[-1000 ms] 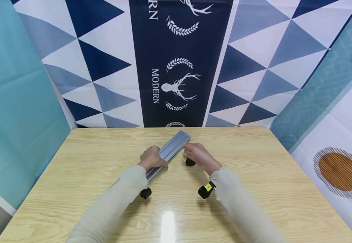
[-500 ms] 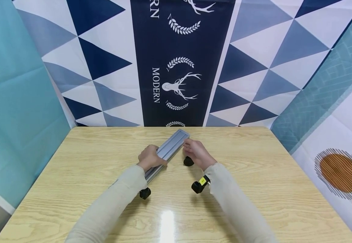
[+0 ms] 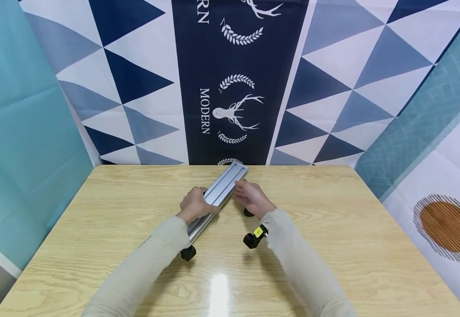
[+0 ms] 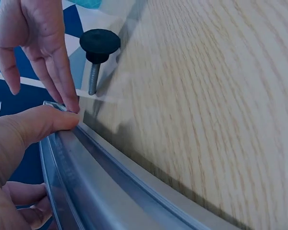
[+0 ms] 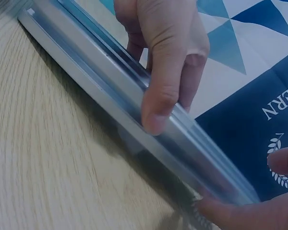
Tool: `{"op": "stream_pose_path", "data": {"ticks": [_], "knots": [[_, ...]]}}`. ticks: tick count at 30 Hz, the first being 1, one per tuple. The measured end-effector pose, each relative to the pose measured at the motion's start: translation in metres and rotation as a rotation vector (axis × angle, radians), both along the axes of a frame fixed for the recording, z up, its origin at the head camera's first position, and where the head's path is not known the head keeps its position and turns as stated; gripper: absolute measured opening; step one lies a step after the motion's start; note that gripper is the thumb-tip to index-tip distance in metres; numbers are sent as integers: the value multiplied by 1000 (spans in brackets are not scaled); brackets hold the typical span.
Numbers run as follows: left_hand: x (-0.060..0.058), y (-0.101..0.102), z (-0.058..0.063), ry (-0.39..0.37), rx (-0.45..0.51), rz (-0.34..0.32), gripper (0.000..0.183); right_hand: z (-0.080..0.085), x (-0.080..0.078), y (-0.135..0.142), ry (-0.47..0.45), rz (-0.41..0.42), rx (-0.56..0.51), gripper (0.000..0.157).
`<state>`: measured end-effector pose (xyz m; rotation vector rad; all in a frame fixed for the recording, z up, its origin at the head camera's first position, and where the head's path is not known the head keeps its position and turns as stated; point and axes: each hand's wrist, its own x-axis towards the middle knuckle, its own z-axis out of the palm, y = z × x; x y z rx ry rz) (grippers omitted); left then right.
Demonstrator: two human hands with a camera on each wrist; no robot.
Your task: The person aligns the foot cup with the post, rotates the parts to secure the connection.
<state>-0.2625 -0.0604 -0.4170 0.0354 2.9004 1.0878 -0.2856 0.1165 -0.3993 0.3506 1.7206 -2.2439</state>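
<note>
A long grooved aluminium profile bar (image 3: 223,186) slants away from me in the head view. My left hand (image 3: 193,203) grips it around the middle, with the thumb (image 5: 161,103) over its near long edge in the right wrist view. My right hand (image 3: 252,199) has fairly straight fingers whose tips meet the bar's right edge toward the far end; its thumb stands apart. A black disc on a threaded bolt (image 4: 100,44) is beside the right hand in the left wrist view, partly hidden by that hand in the head view.
The wood-grain table (image 3: 333,246) stretches out around the bar. Behind its far edge hangs a patterned cloth (image 3: 230,83). A small black wrist-camera body with a yellow label (image 3: 255,236) hangs below the right sleeve, and another black camera body (image 3: 188,252) below the left.
The bar has turned a little and its far end reaches nearer the wall, its face looking brighter. My right hand has moved left onto its edge. My left hand keeps its grip.
</note>
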Motion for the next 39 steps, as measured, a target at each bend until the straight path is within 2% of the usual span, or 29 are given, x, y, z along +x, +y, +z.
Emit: {"op": "stream_pose_path", "data": {"ticks": [4,13,20,27,30,32,36,39], "knots": [[2,1,1,14,4,-10,56,-2,1,-2,-10,-11,13,43],[11,1,8,46,4,-6,69,-3,1,-2,-25,-63,-9,33],[16,2,14,110,-3,-15,73,1,-1,-2,-3,-45,100,32],[17,1,18,94,-16,-31,78,7,-3,-1,26,-47,88,31],[17,-1,20,77,-23,-70,83,8,-3,0,39,-42,96,30],[17,-5,21,55,7,-116,83,9,-3,0,49,-38,98,30],[12,-15,23,-21,190,-222,71,15,-1,2,69,-19,95,38],[8,-22,24,-61,306,-264,63,20,-1,2,86,5,97,42]]}}
